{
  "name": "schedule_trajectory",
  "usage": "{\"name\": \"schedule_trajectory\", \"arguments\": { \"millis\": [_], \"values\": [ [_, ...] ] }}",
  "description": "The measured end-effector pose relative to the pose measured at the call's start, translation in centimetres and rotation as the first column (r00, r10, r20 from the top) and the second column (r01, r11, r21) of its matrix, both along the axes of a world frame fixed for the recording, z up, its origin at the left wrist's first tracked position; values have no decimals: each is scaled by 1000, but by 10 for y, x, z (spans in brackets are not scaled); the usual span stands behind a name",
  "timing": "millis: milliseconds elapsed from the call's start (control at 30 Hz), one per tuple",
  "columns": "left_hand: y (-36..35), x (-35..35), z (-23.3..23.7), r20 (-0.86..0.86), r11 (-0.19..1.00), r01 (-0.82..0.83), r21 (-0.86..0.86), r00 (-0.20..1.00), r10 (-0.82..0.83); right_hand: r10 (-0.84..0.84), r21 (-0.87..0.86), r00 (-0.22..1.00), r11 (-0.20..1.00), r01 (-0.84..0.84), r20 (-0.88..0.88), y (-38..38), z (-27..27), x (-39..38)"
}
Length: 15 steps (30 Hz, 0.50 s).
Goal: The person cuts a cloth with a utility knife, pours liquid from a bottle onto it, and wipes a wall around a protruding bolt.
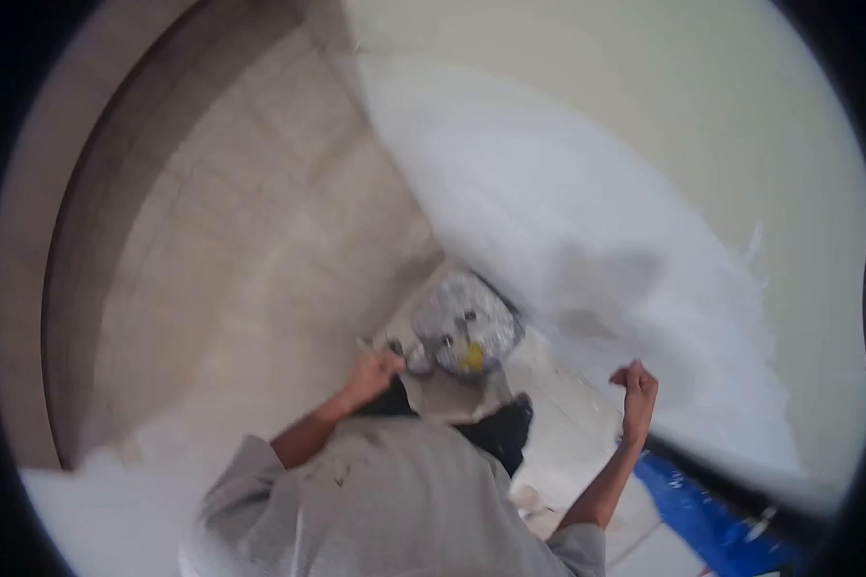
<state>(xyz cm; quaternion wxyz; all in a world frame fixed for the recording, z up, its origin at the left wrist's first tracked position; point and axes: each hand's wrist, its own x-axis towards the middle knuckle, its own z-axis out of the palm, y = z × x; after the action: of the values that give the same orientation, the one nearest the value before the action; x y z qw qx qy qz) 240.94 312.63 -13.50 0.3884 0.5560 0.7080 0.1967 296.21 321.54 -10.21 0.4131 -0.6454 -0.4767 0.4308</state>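
Note:
My left hand [375,373] is closed at lower centre, its fingers curled beside a small dark spot and a pale lump; what it holds I cannot make out. To the right, my right hand [637,392] is raised in front of the white wall, fingers folded in and nothing showing between them. Between and beyond both hands, a round, grey-white, paint-spattered object [467,308] sits low near the wall's foot. It has a yellow patch [472,358] and small dark spots on it.
A beige, streaked surface [260,221] fills the left and meets the partly white-coated wall [510,163] in a slanting line. At lower right lie a blue sheet [702,510] and a dark strip [741,486] along the wall's base. Pale floor [573,433] shows between.

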Motion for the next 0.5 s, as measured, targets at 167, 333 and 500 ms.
{"name": "schedule_trajectory", "arguments": {
  "millis": [167, 333, 500],
  "values": [
    [-32, 115, 141, -318, 979, -186, -83, 936, 151, 581, 67, 716, 792, -606, -388, 71, 91, 24],
    [-58, 172, 168, -361, 987, -134, 86, 920, 156, 747, 24, 476, 548, -836, -465, 94, 98, 31],
    [-101, 214, 143, -130, 944, -270, 193, 946, 297, 775, -134, 499, 488, -862, -387, 97, 88, 37]
  ]
}}
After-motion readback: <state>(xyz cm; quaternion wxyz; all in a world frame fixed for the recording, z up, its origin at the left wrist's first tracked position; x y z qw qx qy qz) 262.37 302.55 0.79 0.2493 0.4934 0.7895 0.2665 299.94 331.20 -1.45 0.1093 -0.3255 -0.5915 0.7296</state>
